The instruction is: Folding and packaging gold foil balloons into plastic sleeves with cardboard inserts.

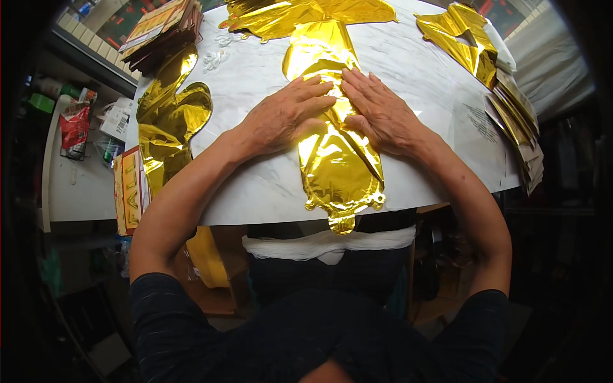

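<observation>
Head view. Both hands lie palm-down on a flat, deflated gold foil balloon (338,159) that is spread along the middle of the white marble-patterned counter (255,185), its tail hanging just over the near edge. The left hand (287,118) rests on the balloon's left side with fingers extended and flat; its grip is open, pressing rather than clasping. The right hand (380,112) rests beside it on the right side, fingers likewise flat, grip open; the fingertips of the two hands nearly meet over a fold in the foil. A second crumpled gold foil balloon (169,124) lies at the counter's left edge, a third (463,41) at the far right. A stack of flat printed packets (159,32) sits at the far left corner.
</observation>
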Demonstrator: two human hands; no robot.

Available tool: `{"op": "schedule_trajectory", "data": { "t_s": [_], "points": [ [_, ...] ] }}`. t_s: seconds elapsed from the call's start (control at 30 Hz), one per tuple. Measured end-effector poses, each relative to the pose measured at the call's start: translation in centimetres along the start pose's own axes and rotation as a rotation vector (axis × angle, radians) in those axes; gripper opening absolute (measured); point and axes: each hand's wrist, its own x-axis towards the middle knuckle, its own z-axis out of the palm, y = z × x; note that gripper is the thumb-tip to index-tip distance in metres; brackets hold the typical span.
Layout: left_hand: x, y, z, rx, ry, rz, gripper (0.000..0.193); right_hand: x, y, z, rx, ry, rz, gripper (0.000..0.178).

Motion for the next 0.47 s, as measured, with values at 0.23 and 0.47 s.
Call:
{"op": "schedule_trajectory", "data": {
  "t_s": [0.23,0.47],
  "points": [
    [-1.0,-0.8,-1.4,-0.110,-0.057,-0.044,0.058,0.4,0.1,0.2,-0.012,0.012,0.002,0.066],
    [-3.1,0.4,-2.9,0.040,-0.197,-0.076,0.081,0.1,0.1,0.1,-0.026,0.001,0.029,0.070]
  ]
}}
